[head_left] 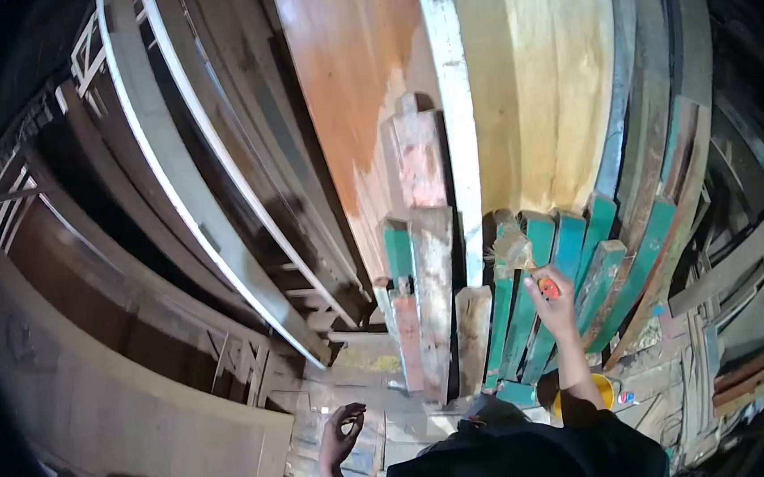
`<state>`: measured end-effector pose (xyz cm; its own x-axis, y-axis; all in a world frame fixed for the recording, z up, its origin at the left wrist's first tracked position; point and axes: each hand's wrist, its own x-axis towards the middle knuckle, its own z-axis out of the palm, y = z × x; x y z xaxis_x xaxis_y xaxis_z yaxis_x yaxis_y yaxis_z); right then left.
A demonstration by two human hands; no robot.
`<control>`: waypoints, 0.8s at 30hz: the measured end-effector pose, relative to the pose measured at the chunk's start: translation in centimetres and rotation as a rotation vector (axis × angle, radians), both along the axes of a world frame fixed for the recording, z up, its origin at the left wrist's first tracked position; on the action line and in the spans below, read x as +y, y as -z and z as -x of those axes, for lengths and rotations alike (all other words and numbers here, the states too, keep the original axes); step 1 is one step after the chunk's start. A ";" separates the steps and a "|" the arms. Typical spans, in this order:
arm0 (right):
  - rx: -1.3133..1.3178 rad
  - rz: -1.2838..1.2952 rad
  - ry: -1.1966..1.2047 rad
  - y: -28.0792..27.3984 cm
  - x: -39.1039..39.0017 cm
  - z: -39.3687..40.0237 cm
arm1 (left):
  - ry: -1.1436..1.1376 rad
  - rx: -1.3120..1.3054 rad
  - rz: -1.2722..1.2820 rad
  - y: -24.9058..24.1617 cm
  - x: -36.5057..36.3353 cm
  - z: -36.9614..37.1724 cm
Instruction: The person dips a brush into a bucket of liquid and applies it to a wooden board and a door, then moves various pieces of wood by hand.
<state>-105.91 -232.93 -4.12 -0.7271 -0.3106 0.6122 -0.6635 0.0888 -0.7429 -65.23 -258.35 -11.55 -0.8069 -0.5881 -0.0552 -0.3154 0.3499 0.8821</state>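
Observation:
My right hand (559, 303) is closed around a small rounded red-orange object (548, 288), perhaps a tape measure. It is over the upper ends of several green-painted wooden planks (522, 326) leaning upright in a row. Just above my fingertips is a rough, pale-brown plank end (513, 251). My left hand (342, 434) hangs low on the left, above the floor. Its fingers curve toward the thumb with a gap between, and nothing shows in it. Weathered boards (436, 297) stand between my two hands.
Behind the planks lean an orange-brown panel (351, 70), a narrow white board (449, 81) and a yellowish panel (536, 83). Long white-edged frames (159, 139) stand at left. A yellow bucket (604, 390) sits beside my right forearm. Loose timber (756, 370) is stacked at far right.

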 end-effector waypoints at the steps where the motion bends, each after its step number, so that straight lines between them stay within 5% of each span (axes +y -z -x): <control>1: -0.026 0.022 0.042 -0.8 -0.3 1.4 | -0.006 0.018 -0.018 -0.5 -0.6 1.1; 6: -0.087 0.387 0.057 -8.8 -1.1 5.2 | 0.009 0.016 0.004 -0.6 -2.9 5.2; 10: 0.466 0.416 0.282 -13.7 -2.1 7.5 | 0.088 0.068 -0.011 -1.1 -4.1 9.1; 14: -0.140 0.554 0.002 -12.5 -4.0 8.0 | 0.190 0.156 -0.053 0.0 -6.2 11.6; 17: -0.278 0.524 0.019 -8.2 -5.1 9.7 | 0.260 0.128 -0.004 -1.9 -7.7 12.6; 21: -0.340 0.780 0.063 -9.8 -4.1 10.6 | 0.334 0.083 0.168 -0.8 -11.7 12.9; 23: -0.329 0.962 0.129 -11.4 -3.4 10.7 | 0.317 0.011 0.026 0.7 -14.2 13.4; 24: -0.236 0.851 0.120 -12.9 -3.1 9.6 | 0.324 -0.030 -0.038 1.6 -15.8 14.0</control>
<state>-115.46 -236.00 8.79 -0.8620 0.2669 0.4310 -0.5063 -0.4963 -0.7052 -79.23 -274.15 -13.18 -0.9494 -0.2984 -0.0984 -0.2188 0.4032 0.8886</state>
